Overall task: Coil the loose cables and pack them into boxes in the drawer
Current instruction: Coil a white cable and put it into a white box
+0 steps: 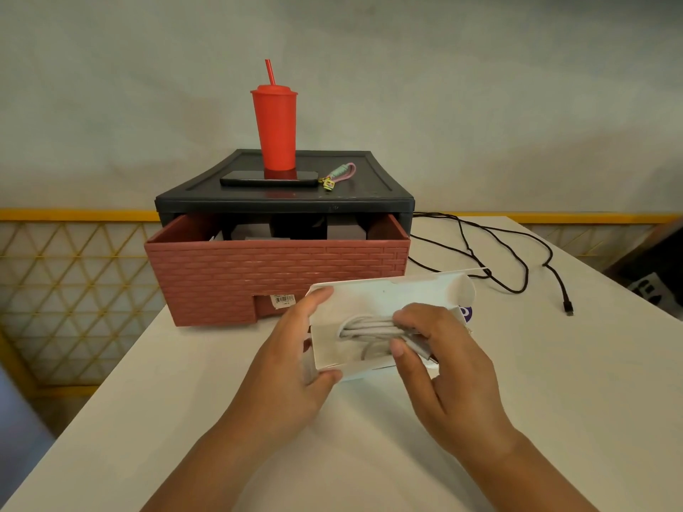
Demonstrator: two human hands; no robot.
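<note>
Above table (517,419): left hand (292,364) round box (369,297), right hand (447,367) round cable (366,324).

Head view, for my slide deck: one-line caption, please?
Left hand steadies a white box while the right hand tucks a coiled grey cable inside, before the open drawer.

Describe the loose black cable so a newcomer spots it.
Start at the black drawer unit with its brick-red drawer pulled open on the white table. Right of it, the thin black cable sprawls uncoiled. The other, a grey cable, lies coiled in a white cardboard box.
</note>
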